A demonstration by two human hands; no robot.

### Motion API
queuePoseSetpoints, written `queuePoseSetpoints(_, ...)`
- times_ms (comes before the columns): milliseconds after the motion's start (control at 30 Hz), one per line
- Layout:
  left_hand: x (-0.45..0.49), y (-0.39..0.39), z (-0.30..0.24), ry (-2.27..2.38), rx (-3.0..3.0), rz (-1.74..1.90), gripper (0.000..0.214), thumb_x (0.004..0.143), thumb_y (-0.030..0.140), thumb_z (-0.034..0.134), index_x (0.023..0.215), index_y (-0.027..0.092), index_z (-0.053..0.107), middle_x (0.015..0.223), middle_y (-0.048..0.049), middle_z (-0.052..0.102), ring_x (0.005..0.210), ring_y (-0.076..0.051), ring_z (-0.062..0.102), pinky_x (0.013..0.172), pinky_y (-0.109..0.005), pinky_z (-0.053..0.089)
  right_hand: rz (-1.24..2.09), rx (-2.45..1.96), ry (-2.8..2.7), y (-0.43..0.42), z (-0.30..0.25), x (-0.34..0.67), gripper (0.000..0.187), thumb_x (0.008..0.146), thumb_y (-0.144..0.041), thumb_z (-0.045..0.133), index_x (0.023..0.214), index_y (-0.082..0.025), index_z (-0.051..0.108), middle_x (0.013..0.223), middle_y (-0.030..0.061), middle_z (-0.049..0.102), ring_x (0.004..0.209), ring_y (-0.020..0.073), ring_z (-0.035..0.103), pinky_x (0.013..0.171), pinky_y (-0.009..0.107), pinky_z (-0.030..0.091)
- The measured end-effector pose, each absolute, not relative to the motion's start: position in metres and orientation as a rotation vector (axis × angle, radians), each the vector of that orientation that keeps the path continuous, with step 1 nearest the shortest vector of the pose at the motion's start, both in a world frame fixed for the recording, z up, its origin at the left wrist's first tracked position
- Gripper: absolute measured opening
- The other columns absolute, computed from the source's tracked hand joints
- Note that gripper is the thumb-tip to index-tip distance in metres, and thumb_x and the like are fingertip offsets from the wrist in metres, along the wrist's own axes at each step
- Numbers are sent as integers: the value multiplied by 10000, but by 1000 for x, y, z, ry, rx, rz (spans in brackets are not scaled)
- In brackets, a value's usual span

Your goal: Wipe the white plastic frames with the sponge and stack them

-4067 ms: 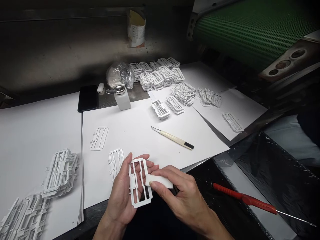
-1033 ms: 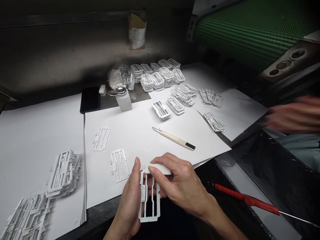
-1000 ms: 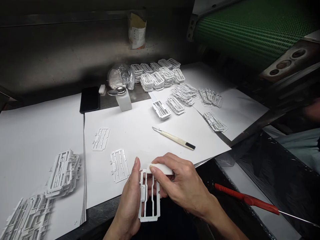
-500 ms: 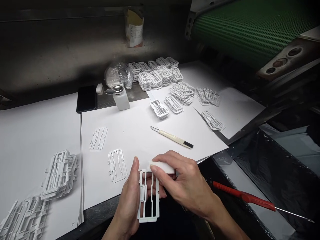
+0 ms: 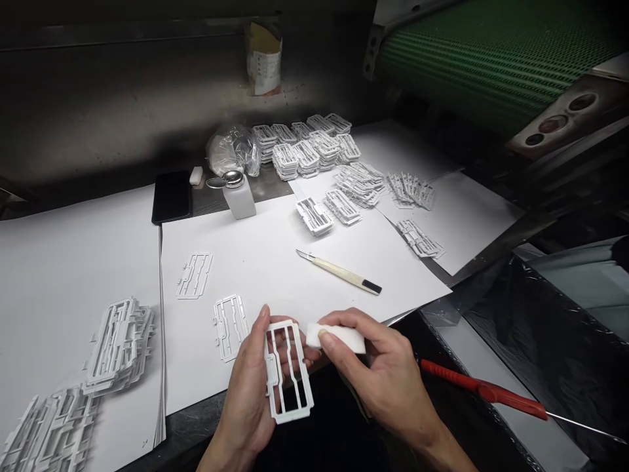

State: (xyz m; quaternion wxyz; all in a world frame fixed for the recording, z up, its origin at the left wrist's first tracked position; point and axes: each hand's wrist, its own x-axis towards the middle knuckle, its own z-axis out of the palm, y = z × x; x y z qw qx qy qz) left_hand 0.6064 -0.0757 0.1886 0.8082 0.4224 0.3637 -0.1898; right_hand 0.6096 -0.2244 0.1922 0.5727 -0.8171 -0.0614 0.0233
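Note:
My left hand is closed round a white plastic slotted frame, gripping it by its left edge and from behind. Between the thumb and fingers of my right hand is a white sponge block, held just right of the frame and apart from it. Two similar flat frames lie singly on the paper: a nearer frame, partly behind my left hand, and a farther frame. A craft knife with a pale handle rests beyond my hands.
Stacks of frames stand at the back and at left. A pump bottle, a phone and a plastic bag sit behind. At right lies a red-handled tool, below a green mesh conveyor.
My right hand has drawn the sponge block right, away from the frame's top edge. The frame has risen slightly and tilted in my left hand.

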Motion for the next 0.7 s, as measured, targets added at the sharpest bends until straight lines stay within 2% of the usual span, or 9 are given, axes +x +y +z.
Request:
queuePoseSetpoints(100,610,-75,184,776,850,-314,246,784,418,646,792,173,623,687,-9,673,686,-157,665,667,-256,535,109,-1749,-90,-217,189,594,88,885,-234,598,943,-237,665,858,0,698,771,174,656,699,240,511)
queuePoseSetpoints(200,610,-78,183,810,843,-276,256,790,404,645,935,195,616,805,-51,701,799,-201,682,691,-298,547,106,-1655,-64,-208,189,583,118,874,-222,595,970,-230,664,918,19,703,835,193,666,739,264,521)
queuePoseSetpoints(300,608,-83,186,863,810,-267,318,797,467,614,994,218,596,799,-40,683,750,-175,671,657,-271,541,97,-1619,-126,-201,193,578,140,834,-176,617,953,-214,679,905,35,701,836,202,670,762,285,526)
queuePoseSetpoints(400,609,-85,190,889,718,-297,311,784,488,621,922,210,590,730,-18,641,652,-141,637,605,-240,526,66,-1543,-202,-199,196,575,165,810,-153,633,949,-223,686,877,42,703,768,198,669,692,279,537)
queuePoseSetpoints(500,613,-86,191,829,590,-308,246,802,429,624,846,192,579,652,13,581,559,-105,576,568,-219,507,-86,-1465,-155,-197,197,574,115,865,-235,639,972,-248,679,889,58,692,819,216,659,724,308,545)
queuePoseSetpoints(567,616,-87,191,810,527,-321,260,807,450,607,842,195,573,612,31,540,527,-95,544,551,-213,498,-142,-1445,-146,-194,196,574,108,884,-319,640,954,-250,686,912,73,690,883,235,650,789,345,540)
queuePoseSetpoints(700,618,-91,189,869,555,-272,363,798,536,566,933,198,572,713,-9,598,616,-119,583,536,-208,492,-129,-1388,-332,-181,190,575,148,872,-368,652,933,-243,703,758,57,696,837,242,651,807,386,528)
